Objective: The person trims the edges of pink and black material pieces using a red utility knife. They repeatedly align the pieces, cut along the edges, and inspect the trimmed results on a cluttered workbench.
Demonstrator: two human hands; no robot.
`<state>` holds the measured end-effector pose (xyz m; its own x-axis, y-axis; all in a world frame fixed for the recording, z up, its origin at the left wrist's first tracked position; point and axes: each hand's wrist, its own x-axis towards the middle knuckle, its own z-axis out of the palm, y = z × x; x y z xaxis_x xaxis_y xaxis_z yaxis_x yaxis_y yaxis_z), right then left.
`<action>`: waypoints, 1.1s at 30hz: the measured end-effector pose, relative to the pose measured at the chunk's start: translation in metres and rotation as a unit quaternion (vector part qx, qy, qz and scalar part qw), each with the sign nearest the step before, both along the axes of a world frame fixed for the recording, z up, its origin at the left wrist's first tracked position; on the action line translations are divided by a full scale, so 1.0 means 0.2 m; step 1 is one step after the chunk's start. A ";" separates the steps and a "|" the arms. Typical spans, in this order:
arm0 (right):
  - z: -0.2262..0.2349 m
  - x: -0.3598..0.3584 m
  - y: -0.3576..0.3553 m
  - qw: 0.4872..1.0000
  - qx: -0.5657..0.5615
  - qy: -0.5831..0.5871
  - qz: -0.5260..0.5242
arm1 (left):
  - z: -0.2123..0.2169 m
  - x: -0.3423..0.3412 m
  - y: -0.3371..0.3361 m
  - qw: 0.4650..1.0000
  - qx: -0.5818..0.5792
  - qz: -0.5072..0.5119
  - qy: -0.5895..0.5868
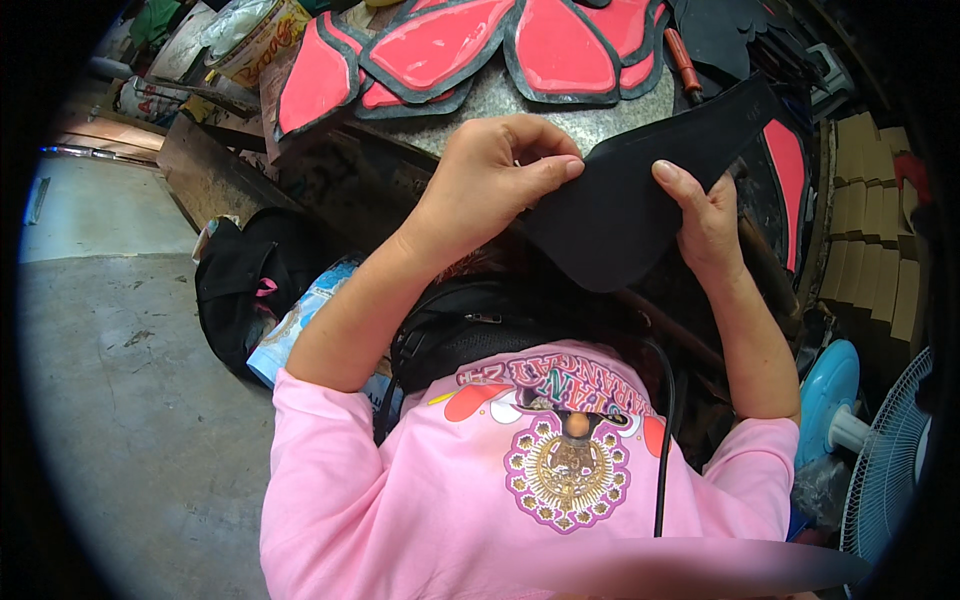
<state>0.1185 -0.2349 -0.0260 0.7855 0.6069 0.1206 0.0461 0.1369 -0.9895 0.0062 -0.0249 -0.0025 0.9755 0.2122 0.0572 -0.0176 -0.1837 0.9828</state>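
A flat black piece [620,215] of sheet material, wide at the lower end and narrowing toward the upper right, is held up in front of me. My right hand [708,220] grips its right edge, thumb on top and the other fingers behind it. At the upper left edge, the thumb and forefinger of my left hand [505,170] are pinched together against the piece. The left hand's other fingers are curled and partly hidden. Beyond my hands, several pink-red panels [435,50] with dark borders lie on a grey speckled worktop [490,115].
A red-handled tool [683,62] lies right of the panels. Stacked tan pieces [870,215] stand at the far right, above a blue-and-white fan [895,440]. To the left are a black bag [240,290] and a printed tub [262,45]. A black cord [668,450] hangs before my shirt.
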 end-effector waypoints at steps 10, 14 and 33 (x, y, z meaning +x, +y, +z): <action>0.00 -0.02 0.01 1.000 -0.019 0.008 0.014 | -0.04 0.02 0.00 0.996 0.073 -0.028 -0.035; 0.00 -0.01 0.01 1.000 0.012 0.011 0.015 | -0.04 0.02 -0.05 0.976 0.147 0.047 -0.154; 0.00 0.01 0.00 0.996 0.001 0.076 0.049 | 0.01 0.01 -0.02 0.985 0.162 -0.020 -0.051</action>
